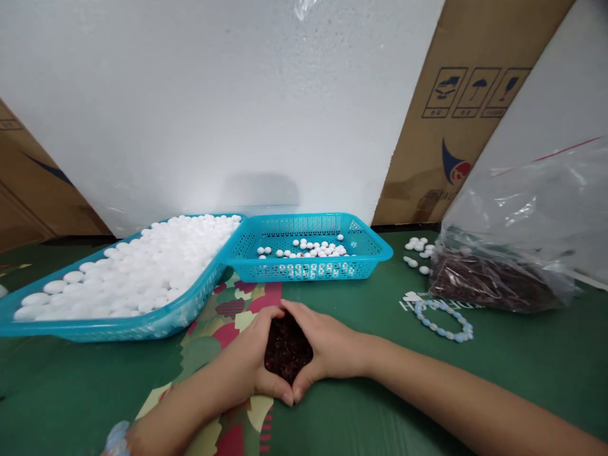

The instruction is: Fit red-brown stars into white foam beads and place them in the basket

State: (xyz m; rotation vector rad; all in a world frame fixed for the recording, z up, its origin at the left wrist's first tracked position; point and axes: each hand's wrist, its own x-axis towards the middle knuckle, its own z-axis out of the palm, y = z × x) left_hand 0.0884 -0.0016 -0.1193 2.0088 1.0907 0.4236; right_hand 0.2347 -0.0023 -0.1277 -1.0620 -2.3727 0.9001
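Observation:
My left hand (247, 361) and my right hand (327, 348) are cupped together on the green table cover (95, 392), thumbs and fingertips touching. Between them lies a small heap of dark red beads (286, 348), ringed by both palms. The hands sit just in front of the small blue basket (370, 253), which holds a scatter of white beads (308, 248).
A large blue basket (142, 324) full of white beads (142, 269) sits to the left. At right lie a clear plastic bag of dark beads (498, 278), a few loose white beads (418, 252) and a pale blue bead bracelet (444, 320). White foam board and cardboard stand behind.

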